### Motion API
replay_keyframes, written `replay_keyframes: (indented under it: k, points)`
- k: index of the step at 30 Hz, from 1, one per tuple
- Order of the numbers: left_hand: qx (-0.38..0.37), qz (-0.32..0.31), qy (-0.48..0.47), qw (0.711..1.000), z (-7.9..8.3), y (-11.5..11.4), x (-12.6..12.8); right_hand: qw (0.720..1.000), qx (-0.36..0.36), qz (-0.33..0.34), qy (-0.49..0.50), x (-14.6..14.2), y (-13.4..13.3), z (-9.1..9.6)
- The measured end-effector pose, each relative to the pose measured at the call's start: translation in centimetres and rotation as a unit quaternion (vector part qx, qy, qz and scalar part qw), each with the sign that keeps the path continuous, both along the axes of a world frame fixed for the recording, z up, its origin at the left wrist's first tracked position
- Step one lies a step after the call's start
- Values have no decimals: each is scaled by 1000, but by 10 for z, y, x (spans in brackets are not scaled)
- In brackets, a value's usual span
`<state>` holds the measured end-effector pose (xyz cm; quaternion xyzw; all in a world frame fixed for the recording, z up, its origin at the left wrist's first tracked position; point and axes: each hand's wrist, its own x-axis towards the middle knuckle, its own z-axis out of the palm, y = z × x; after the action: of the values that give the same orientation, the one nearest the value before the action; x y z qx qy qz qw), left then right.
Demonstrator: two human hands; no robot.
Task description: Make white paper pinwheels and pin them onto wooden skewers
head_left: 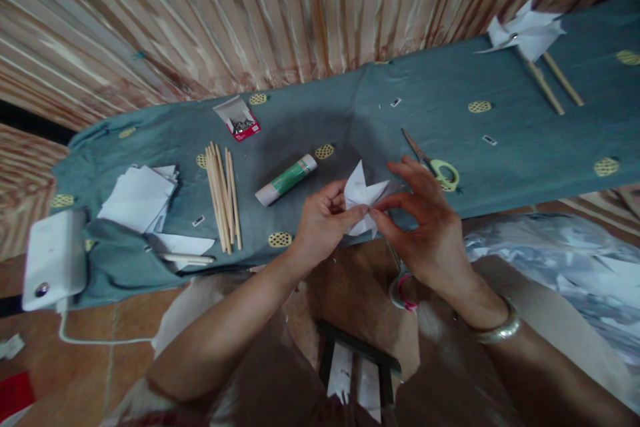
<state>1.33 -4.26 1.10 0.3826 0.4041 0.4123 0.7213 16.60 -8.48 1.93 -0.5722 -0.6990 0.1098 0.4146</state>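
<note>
Both hands hold a folded white paper piece [361, 197] just above the near edge of the teal-covered table [525, 140]. My left hand [323, 223] pinches its lower left side with thumb and fingers. My right hand [425, 227] pinches its right side at the centre, other fingers spread. A silver bangle [495, 332] sits on my right wrist. The paper's folded points stick up between the two hands.
On the table lie a green glue stick [286, 180], a bundle of wooden sticks [223, 195], a stack of white paper squares [139, 197], a small bag of pins [238, 119], green-handled scissors [434, 163] and finished paper pinwheels on sticks [527, 37]. A white device [54, 259] sits at left.
</note>
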Motion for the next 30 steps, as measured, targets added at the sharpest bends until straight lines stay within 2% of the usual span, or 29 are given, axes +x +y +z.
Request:
replay_keyframes:
  k: [7, 11, 13, 15, 18, 20, 22, 30]
  points:
    - [4, 5, 11, 1000, -3, 2, -1, 999, -20, -11, 34, 0, -1, 9]
    - [-10, 17, 10, 1000, -4, 4, -1, 984, -79, -62, 150, 8, 3, 10]
    - [-14, 16, 10, 1000, -3, 4, -1, 956, -126, -69, 256, 13, 8, 7]
    - [-18, 10, 8, 1000, -2, 3, -1, 913, -202, -45, 352, 15, 12, 3]
    - [-23, 4, 4, 1000, -1, 3, -1, 851, -313, -27, 420, 16, 16, 2]
    - [-28, -1, 0, 1000, -2, 3, -1, 831, -343, -30, 438, 17, 18, 4]
    - [-35, -10, -7, 999, -2, 4, -1, 825, -346, -22, 446, 18, 20, 6]
    - [-3, -51, 31, 998, -7, 4, -3, 838, -382, 54, 385, 24, 26, 9]
